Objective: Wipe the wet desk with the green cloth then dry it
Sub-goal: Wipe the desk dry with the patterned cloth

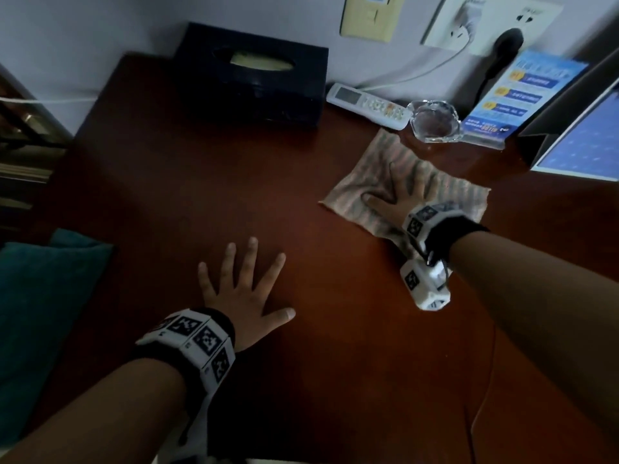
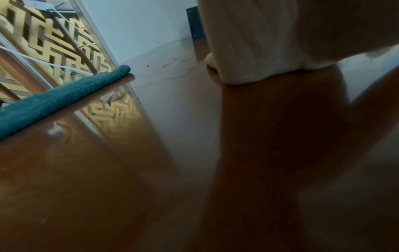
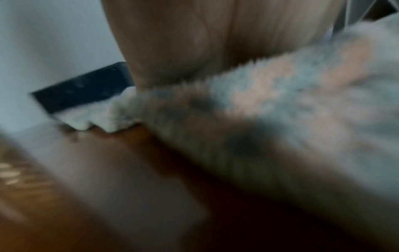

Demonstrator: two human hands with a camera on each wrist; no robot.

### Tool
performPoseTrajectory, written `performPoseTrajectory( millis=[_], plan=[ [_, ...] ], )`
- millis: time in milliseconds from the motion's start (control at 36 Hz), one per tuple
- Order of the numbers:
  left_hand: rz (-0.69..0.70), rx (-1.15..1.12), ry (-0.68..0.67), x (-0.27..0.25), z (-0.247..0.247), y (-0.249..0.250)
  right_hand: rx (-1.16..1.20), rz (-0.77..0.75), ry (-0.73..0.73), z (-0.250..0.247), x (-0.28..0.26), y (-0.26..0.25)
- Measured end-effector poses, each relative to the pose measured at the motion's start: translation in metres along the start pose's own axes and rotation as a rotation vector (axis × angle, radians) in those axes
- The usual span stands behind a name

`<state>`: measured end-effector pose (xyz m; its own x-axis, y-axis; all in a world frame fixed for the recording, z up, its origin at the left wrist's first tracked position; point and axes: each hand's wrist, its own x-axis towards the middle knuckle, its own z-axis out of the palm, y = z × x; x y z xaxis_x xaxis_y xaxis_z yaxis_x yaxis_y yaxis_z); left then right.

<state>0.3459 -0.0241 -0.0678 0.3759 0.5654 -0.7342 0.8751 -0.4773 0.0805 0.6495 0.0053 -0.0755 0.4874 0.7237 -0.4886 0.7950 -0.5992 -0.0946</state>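
Observation:
A dark red-brown wooden desk (image 1: pixel 187 182) fills the head view. The green cloth (image 1: pixel 50 296) lies folded at the desk's left edge, and its teal edge (image 2: pixel 60 98) shows in the left wrist view. A pale striped towel (image 1: pixel 365 189) is spread at the right back of the desk. My right hand (image 1: pixel 400 192) presses flat on it with fingers spread; the right wrist view shows the towel (image 3: pixel 280 105) blurred under the palm. My left hand (image 1: pixel 244 283) lies flat on the bare desk, fingers spread, holding nothing.
A black tissue box (image 1: pixel 254 78) stands at the back. A white remote (image 1: pixel 368 105), a glass ashtray (image 1: pixel 435 122) and a blue leaflet stand (image 1: pixel 516 92) sit behind the towel. A laptop (image 1: pixel 576 135) is at the right. Cables run from wall sockets (image 1: pixel 485 25).

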Motion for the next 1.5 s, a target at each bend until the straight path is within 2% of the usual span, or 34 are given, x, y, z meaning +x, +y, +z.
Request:
performPoseTrajectory(
  millis=[83, 167, 278, 361, 444, 528, 667, 750, 833, 917, 1000, 1055, 1111, 1250, 1417, 1500],
  plan=[
    [0.001, -0.001, 0.003, 0.0, 0.0, 0.0, -0.095, -0.135, -0.02, 0.018, -0.041, 0.003],
    [0.001, -0.009, 0.01, 0.001, 0.0, 0.0, 0.058, -0.124, 0.001, 0.04, -0.085, 0.011],
    [0.002, -0.015, 0.029, 0.001, 0.001, 0.0, 0.107, -0.147, -0.056, 0.058, -0.117, 0.016],
    [0.008, -0.022, 0.028, 0.002, 0.002, -0.001, 0.029, -0.128, -0.085, 0.053, -0.104, 0.017],
    [0.004, -0.025, 0.017, 0.002, 0.002, -0.001, -0.038, -0.125, -0.04, 0.04, -0.073, 0.017],
    [0.005, -0.016, 0.007, 0.002, 0.001, 0.0, -0.024, -0.101, 0.01, 0.022, -0.035, 0.017],
    [0.001, -0.024, -0.019, 0.002, 0.0, -0.001, 0.004, -0.039, 0.008, -0.007, 0.034, 0.04],
    [0.0, -0.024, -0.023, 0.002, -0.001, -0.001, -0.005, -0.009, 0.01, -0.028, 0.034, 0.05],
    [-0.006, -0.021, -0.022, 0.002, -0.001, 0.0, 0.039, 0.083, 0.077, -0.04, 0.039, 0.066],
    [-0.01, -0.019, -0.018, 0.002, -0.001, 0.0, 0.09, 0.048, 0.162, -0.039, 0.059, 0.084],
    [-0.007, -0.019, -0.011, 0.001, -0.001, 0.0, 0.114, 0.097, 0.135, -0.04, 0.035, 0.067],
    [-0.005, -0.028, -0.004, 0.002, 0.0, -0.001, 0.139, 0.176, 0.056, -0.032, 0.021, 0.057],
    [-0.002, -0.037, 0.008, 0.002, 0.0, -0.001, 0.16, 0.185, 0.022, -0.026, 0.006, 0.046],
    [0.005, -0.036, 0.024, 0.002, 0.001, -0.001, 0.121, 0.123, -0.037, 0.002, -0.029, 0.031],
    [0.004, -0.051, 0.068, -0.001, 0.0, 0.001, 0.185, -0.018, 0.08, 0.051, -0.081, 0.015],
    [-0.011, -0.047, 0.094, 0.0, 0.001, 0.002, 0.145, -0.063, 0.064, 0.073, -0.108, 0.01]
  ],
)
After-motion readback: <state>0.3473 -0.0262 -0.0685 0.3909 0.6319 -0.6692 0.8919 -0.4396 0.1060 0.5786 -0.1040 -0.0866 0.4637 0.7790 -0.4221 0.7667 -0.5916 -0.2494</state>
